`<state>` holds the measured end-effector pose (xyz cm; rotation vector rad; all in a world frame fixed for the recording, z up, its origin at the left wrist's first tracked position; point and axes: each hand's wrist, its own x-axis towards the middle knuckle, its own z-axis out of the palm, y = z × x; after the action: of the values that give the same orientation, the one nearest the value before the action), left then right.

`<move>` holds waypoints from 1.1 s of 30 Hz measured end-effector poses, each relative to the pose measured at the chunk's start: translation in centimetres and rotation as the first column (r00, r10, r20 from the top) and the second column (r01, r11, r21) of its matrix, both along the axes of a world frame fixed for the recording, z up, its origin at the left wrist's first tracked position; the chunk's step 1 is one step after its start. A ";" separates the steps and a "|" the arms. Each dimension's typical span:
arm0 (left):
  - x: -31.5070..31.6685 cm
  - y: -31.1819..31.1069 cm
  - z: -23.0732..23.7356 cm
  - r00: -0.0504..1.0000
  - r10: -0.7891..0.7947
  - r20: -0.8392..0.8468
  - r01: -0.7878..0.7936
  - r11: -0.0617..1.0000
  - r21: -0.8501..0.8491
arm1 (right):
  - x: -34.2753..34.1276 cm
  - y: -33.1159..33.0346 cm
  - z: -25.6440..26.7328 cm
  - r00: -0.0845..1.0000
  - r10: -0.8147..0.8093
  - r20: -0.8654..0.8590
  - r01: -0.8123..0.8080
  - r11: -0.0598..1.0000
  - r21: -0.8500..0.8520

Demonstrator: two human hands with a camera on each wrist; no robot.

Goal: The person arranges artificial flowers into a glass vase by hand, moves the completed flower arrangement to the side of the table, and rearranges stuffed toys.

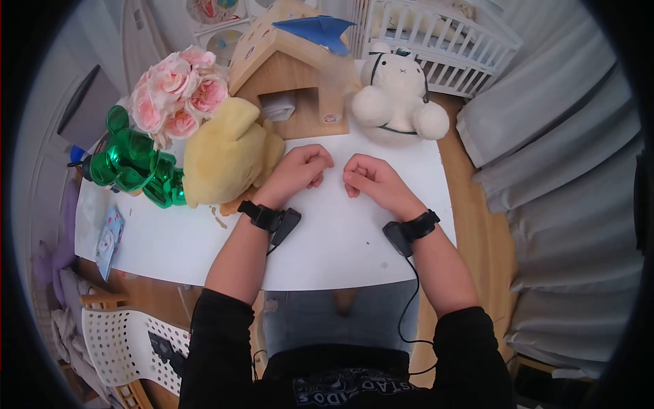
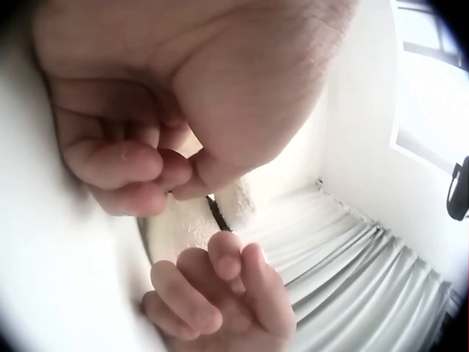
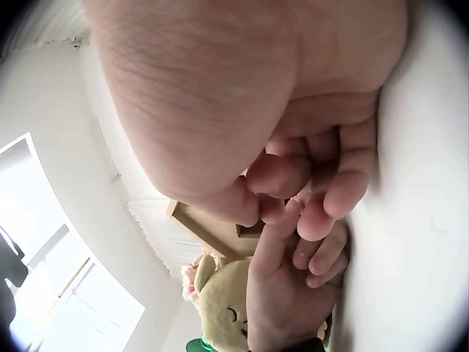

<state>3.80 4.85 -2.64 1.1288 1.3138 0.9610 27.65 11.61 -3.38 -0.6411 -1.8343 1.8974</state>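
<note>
Side by side on the white table point(image 1: 334, 238), my left hand point(image 1: 298, 174) and right hand point(image 1: 378, 183) rest with a small gap between them. Fingers on both are loosely curled, and neither holds anything. The left one lies just right of a yellow plush toy point(image 1: 221, 157). Behind the hands stands a wooden house point(image 1: 289, 75), with a white plush point(image 1: 398, 75) to its right. In the left wrist view, the left hand point(image 2: 183, 95) has its thumb near the fingertips; the right wrist view shows the right hand point(image 3: 256, 95) similarly curled.
Pink flowers point(image 1: 178, 92) and a shiny green balloon shape point(image 1: 139, 163) stand at the table's left. A blue piece point(image 1: 317, 31) lies on the house roof. A small packet point(image 1: 109, 238) is by the left edge, and a black cable point(image 1: 411, 307) hangs from the right wrist.
</note>
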 end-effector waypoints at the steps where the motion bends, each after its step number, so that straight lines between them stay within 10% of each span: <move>1: 0.0 -0.1 0.0 1.000 0.002 0.019 -0.003 1.000 0.027 | -0.1 -0.2 0.5 1.000 0.000 0.004 0.000 1.000 0.025; 7: -0.5 -0.4 -0.4 0.999 -0.014 0.038 0.012 0.998 0.065 | 3.1 -2.7 8.7 0.999 -0.021 -0.044 0.038 0.899 0.435; 11: -0.3 -0.7 -0.5 1.000 -0.005 -0.004 0.005 0.998 0.067 | 6.3 3.1 13.5 0.671 -0.315 -0.672 0.607 0.754 0.252; 15: -0.2 -0.4 -0.3 1.000 -0.001 -0.030 0.003 0.997 0.073 | 8.2 14.6 7.8 0.497 -0.817 -0.293 0.813 0.321 0.486; 16: -0.2 -0.6 -0.3 1.000 0.002 -0.024 -0.001 0.998 0.063 | 8.2 14.9 6.4 0.494 -0.817 -0.297 0.814 0.316 0.487; 18: -0.2 -0.6 -0.2 1.000 0.009 -0.017 -0.008 0.998 0.054 | 7.5 14.9 5.2 0.668 -0.744 0.027 0.743 0.665 -0.070; 21: -0.2 -0.7 -0.5 0.999 -0.009 -0.044 0.011 0.998 0.059 | 6.4 13.3 3.6 0.775 -0.618 0.134 0.627 0.778 -0.039; 33: -0.1 -0.6 -0.8 0.998 -0.029 -0.050 0.033 0.996 0.081 | 9.3 12.0 -0.9 0.771 -0.637 -0.029 0.611 0.751 -0.251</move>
<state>3.71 4.22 -3.41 1.2393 1.3016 0.9773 36.99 23.59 -4.29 -1.0494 -1.1191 1.6309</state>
